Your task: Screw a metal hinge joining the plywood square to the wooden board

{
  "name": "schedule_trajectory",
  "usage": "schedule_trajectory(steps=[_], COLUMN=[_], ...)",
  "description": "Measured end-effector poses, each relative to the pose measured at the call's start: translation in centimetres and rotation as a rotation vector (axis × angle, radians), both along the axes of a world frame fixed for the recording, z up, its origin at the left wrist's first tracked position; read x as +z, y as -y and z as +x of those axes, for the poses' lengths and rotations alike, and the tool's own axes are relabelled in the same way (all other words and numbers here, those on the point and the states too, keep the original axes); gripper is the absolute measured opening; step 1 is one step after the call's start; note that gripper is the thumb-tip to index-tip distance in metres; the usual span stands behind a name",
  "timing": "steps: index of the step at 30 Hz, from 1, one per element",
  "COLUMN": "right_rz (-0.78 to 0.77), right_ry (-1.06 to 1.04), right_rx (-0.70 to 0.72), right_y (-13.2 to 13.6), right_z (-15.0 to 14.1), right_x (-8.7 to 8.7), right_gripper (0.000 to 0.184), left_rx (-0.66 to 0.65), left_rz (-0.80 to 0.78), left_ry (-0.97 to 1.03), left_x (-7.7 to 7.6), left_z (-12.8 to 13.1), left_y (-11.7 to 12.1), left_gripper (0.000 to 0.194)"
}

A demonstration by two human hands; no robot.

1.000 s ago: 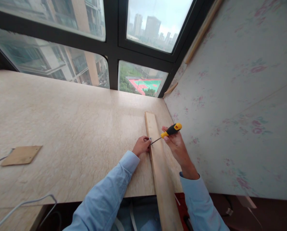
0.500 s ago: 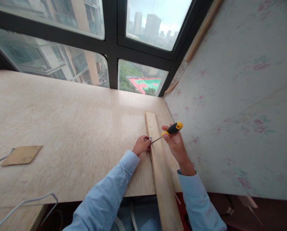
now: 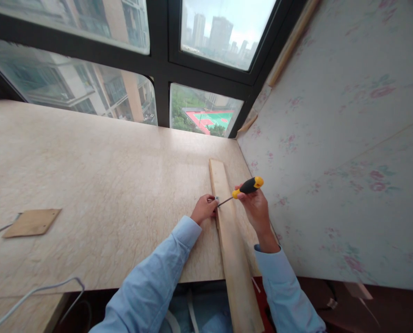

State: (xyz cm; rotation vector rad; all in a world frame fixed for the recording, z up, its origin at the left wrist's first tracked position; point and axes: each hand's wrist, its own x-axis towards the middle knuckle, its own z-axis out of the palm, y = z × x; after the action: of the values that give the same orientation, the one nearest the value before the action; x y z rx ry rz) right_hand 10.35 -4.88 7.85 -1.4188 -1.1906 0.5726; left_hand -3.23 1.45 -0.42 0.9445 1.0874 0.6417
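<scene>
Head view placed the screwdriver (image 3: 249, 185) with its tip at the left edge of the wooden board (image 3: 232, 236), beside a small metal piece (image 3: 217, 198). The right hand (image 3: 257, 207) had closed around the handle's front; the left hand (image 3: 204, 208) seemed to pinch the metal piece, its fingers hiding the contact. Working the driver there appeared in hand, which called for a steady tip. The board overhung the counter (image 3: 123, 185); the patterned wall (image 3: 331, 185) crowded the right side, and a flat brown piece (image 3: 33, 222) lay far left.
</scene>
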Motion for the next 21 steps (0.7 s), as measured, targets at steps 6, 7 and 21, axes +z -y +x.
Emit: schedule_trajectory(steps=[6,7,21], right_rz=[-0.017,-0.026,0.026], right_ry=[-0.225,-0.22,-0.142], right_rx=[0.258,0.257,0.151], right_y=[0.8,0.8,0.0], right_z=[0.2,0.2,-0.5], right_x=[0.6,0.7,0.3], right_gripper=[0.048,0.046,0.054], left_rx=[-0.003,-0.004,-0.005], left_rz=[-0.017,-0.017,-0.023], left_ry=[0.003,0.005,0.007], left_x=[0.7,0.7,0.1], left_z=[-0.1,-0.1,0.1], left_y=[0.1,0.2,0.0], left_gripper=[0.014,0.013,0.014])
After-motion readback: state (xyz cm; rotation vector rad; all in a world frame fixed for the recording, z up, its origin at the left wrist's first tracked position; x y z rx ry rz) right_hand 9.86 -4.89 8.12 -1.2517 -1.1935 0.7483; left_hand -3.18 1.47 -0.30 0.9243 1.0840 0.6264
